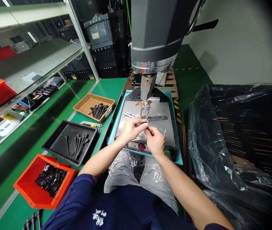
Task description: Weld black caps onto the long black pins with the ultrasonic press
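My left hand [134, 129] and my right hand [155, 140] meet in front of the metal fixture [145, 110] of a bench press. Both are closed, thumbs and fingers pinched together at the tips. A small dark piece [147, 121] shows at the fingertips, mostly hidden, so its kind cannot be made out. Right above the fixture hangs the press's metal tool head [147, 86], below a big grey housing [157, 28]. Under my hands lies the grey base plate [169, 131], with a red button [141, 147] on its front edge.
To the left on the green bench are a brown tray [80, 107] and a black tray [54, 145] of black stemmed parts, plus an orange bin [27, 188] of small black pieces. A shelf [42, 60] overhangs the bench. A plastic-lined bin [205, 137] stands at the right.
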A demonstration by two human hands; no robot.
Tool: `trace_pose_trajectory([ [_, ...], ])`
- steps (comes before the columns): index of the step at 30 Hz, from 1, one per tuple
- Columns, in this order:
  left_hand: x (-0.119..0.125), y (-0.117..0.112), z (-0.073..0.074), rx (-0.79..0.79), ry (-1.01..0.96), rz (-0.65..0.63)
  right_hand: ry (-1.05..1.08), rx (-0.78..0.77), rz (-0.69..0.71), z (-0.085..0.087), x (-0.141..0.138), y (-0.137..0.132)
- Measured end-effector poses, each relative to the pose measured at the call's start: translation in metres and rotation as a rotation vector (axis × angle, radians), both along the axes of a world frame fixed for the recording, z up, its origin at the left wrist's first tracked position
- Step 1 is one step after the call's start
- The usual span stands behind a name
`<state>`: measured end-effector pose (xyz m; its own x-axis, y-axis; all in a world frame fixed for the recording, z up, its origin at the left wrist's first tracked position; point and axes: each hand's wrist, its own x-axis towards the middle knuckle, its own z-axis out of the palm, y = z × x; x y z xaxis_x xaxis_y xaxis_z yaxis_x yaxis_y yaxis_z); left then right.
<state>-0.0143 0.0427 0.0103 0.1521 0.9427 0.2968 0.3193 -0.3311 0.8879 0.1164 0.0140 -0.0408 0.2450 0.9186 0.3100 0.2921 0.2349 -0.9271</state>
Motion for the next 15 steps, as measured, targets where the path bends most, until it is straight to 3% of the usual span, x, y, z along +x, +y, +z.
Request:
trace_pose_trajectory([
  [6,0.011,0.056,-0.008,-0.111,-0.119,0.041,0.053,0.006,0.008,-0.004,-0.001,0.055],
  [9,0.010,0.081,-0.008,-0.101,-0.133,0.086,-0.047,0.035,0.037,-0.009,0.011,0.079],
  [12,0.010,0.100,-0.005,-0.017,-0.078,0.122,-0.115,0.032,-0.015,-0.023,0.031,0.086],
  [15,0.011,0.112,-0.004,0.026,-0.024,0.162,-0.078,-0.068,0.045,-0.044,0.052,0.075],
])
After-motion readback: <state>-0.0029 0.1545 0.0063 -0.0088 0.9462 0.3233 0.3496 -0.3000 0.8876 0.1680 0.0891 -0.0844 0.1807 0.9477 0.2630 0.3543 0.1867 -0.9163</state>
